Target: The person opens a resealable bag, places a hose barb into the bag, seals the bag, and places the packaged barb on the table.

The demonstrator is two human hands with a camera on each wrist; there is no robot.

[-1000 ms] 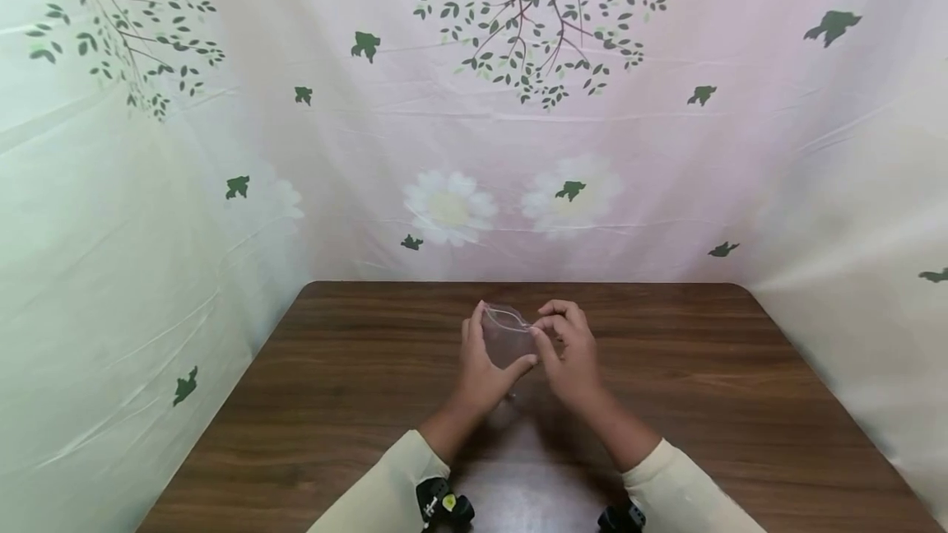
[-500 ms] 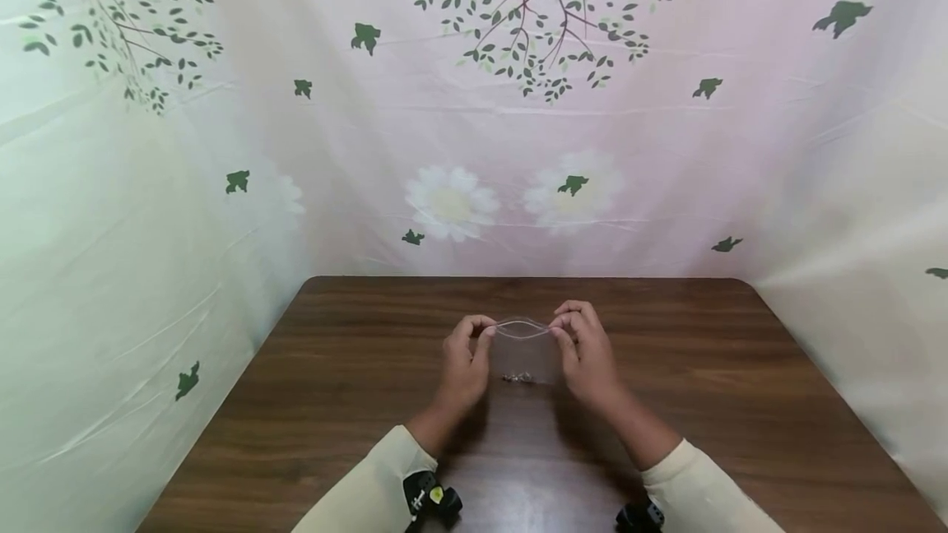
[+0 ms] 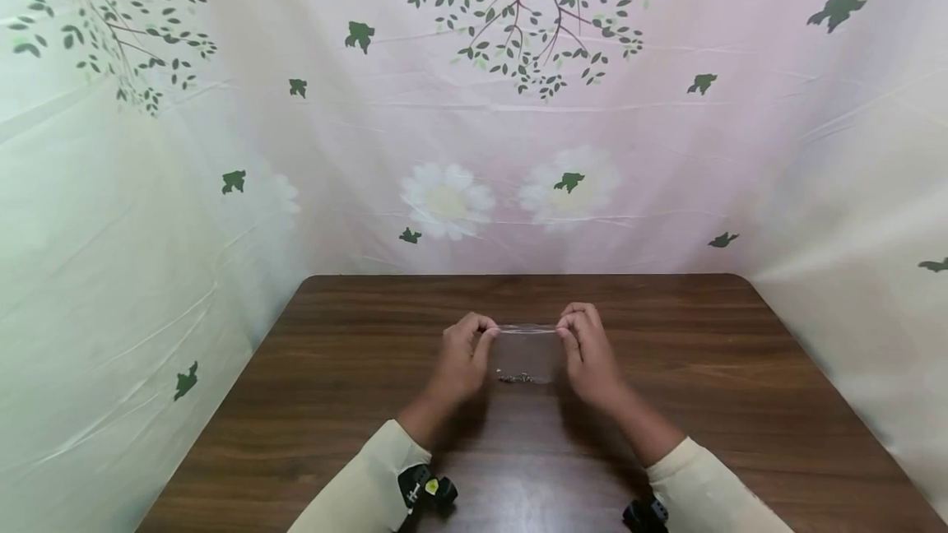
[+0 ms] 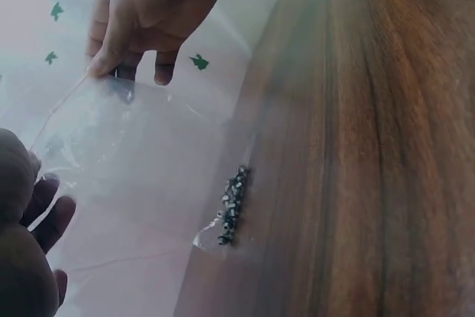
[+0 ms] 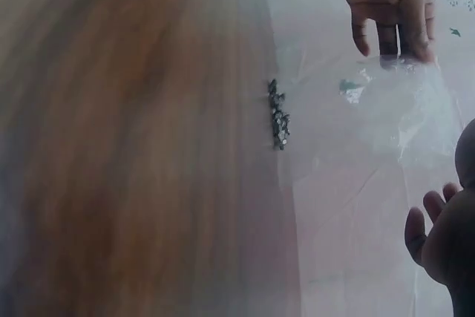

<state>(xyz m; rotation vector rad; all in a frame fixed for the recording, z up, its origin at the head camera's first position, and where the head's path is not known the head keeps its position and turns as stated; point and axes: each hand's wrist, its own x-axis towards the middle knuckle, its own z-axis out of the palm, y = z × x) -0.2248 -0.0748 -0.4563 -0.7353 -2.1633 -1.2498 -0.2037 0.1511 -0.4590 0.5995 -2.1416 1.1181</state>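
Note:
A clear zip bag (image 3: 526,356) hangs upright between both hands, its top edge pulled straight and its zip line level. Several small dark metal pieces (image 4: 232,206) lie in a row along the bottom of the bag; they look like tiny screws or nuts. My left hand (image 3: 465,356) pinches the bag's top left corner between thumb and fingers. At the top right corner, my right hand (image 3: 590,356) pinches the bag the same way. In the right wrist view the metal pieces (image 5: 278,115) show as a dark cluster through the clear plastic.
A brown wood-grain table (image 3: 333,401) lies beneath the hands. Behind it and at both sides hangs a pale cloth (image 3: 355,187) printed with trees, birds and daisies. Each sleeve carries a black wrist camera (image 3: 428,487).
My left hand has moved from the bag's side to pinch its top corner. Both hands have drawn apart, so the bag's gaping mouth is now flat and straight.

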